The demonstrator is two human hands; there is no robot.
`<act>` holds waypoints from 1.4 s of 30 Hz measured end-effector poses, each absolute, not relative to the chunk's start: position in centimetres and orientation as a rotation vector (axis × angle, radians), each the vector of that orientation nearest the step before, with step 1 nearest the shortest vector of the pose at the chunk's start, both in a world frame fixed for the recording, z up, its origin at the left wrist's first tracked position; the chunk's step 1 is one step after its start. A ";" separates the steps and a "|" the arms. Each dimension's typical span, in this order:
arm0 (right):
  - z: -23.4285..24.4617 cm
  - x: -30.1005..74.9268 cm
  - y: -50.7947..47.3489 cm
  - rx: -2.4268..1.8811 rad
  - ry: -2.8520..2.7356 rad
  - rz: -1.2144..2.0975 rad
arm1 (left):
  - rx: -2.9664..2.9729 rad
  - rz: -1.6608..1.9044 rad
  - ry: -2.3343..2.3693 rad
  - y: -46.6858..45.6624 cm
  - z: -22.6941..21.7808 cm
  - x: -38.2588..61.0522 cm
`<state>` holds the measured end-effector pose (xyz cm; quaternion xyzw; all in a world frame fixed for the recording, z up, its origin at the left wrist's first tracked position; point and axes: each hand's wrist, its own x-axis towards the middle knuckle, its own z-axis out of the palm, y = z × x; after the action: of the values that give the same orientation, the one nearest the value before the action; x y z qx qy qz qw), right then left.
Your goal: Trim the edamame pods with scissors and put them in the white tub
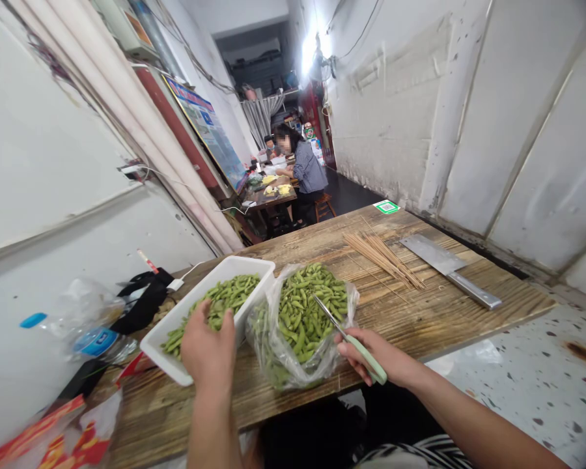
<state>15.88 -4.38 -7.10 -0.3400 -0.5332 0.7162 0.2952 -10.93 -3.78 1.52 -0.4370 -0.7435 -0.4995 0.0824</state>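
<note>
1. Through my head view, the right hand point(389, 352) grasps the scissors point(365, 354) by their pale green handle, fingers wrapped beneath it. Whether the blades are parted, I cannot tell.
2. The scissors' long axis slants from near right to far left, and their tips lie over the green pods point(305, 293) in the clear plastic bag point(317, 372). I cannot tell whether the metal touches them.
3. My left hand point(209, 345) is unclenched, thumb and fingers apart, over the near right part of the white tub point(250, 301); I see nothing gripped. Contact with the tub's pods point(237, 292) is hidden from me.
4. The tub's long axis runs away from me and rightward across the table point(317, 244). The bag stands just beside its right side.
5. I judge this the relation that matters: from the left hand, the bag lies to the right, between both hands. The right hand is nearer the bag, at its near right rim; the left is nearer the tub.
</note>
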 end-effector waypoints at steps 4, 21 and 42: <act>-7.1 16.1 -4.5 -0.919 -1.404 1.874 | -1.727 -0.909 -2.144 -3.9 0.8 -6.9; -5.8 17.7 -5.3 -0.892 -1.722 1.812 | -2.339 -1.174 -2.433 -3.2 -2.1 -3.5; -4.7 16.8 -4.2 -0.844 -1.879 1.567 | -2.542 -1.328 -2.448 -4.4 -0.3 -4.3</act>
<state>16.83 -4.25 -4.70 -0.3137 -0.6983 0.5824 0.2735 -4.25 -4.44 -0.30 -0.6411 -0.6174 -0.3349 -0.3094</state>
